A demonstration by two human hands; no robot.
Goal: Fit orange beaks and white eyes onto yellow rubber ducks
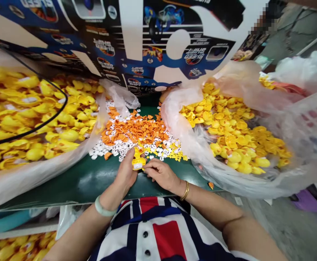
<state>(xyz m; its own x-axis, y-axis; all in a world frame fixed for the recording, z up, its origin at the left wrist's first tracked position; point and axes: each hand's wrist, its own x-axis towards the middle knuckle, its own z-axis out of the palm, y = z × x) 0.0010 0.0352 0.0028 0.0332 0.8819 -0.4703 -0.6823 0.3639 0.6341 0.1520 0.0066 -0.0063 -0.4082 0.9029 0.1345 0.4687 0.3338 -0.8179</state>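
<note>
Head view: above a green table point(90, 183), the left hand point(125, 170) pinches a yellow rubber duck point(138, 160) in closed fingers. The right hand point(161, 174) is curled, its fingertips point(148, 169) pressed against the duck's lower end. Orange beaks point(132, 127) and white discs point(104, 150) lie heaped on the table, bags of yellow ducks point(191, 141) flank it, and beyond it a printed box point(158, 47) shows upside-down lettering, perhaps "Speed Shift", barely legible.
</note>
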